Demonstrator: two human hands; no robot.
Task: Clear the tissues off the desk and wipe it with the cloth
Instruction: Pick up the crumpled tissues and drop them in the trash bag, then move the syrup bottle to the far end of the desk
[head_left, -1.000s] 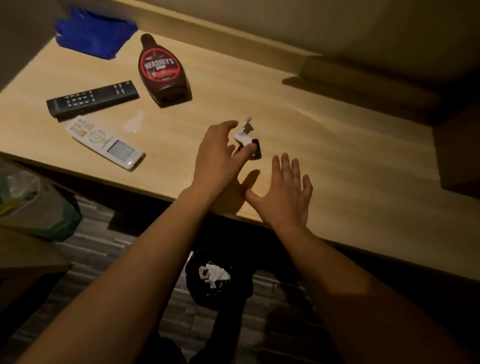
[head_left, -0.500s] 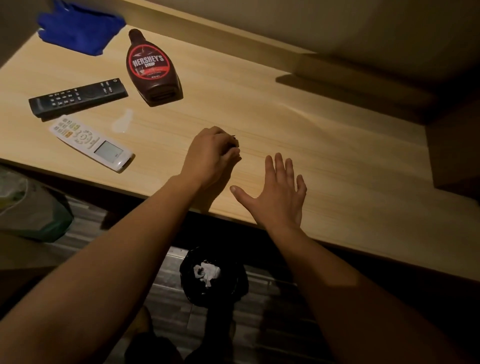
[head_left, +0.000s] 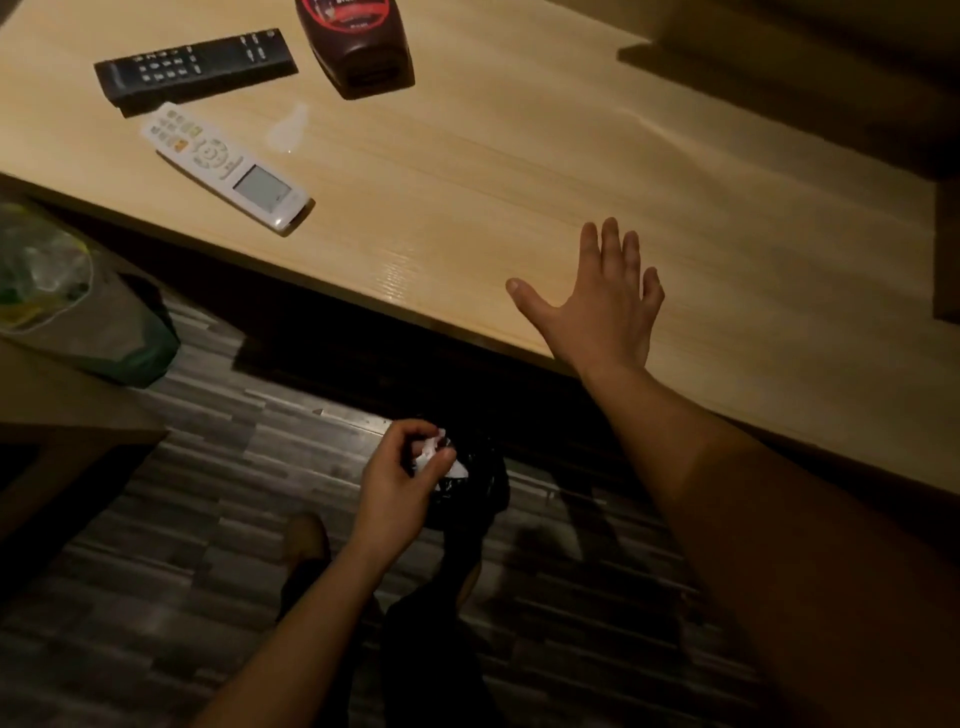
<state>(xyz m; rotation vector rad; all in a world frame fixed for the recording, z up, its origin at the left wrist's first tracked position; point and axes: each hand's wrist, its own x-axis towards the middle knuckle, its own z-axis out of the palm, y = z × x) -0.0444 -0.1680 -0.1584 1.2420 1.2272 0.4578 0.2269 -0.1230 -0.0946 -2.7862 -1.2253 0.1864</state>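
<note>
Below desk, left hand pinches tissue over bin

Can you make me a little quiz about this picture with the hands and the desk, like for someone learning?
1. True or false: the left hand is pinching a white tissue above the black bin on the floor.
2. Which thing lies nearest the desk's front edge? A) the black remote B) the white remote C) the syrup bottle
3. Fill in: the right hand is spread ____, holding nothing, at the desk's front edge.

Key: 1 true. 2 B. 3 open.
</note>
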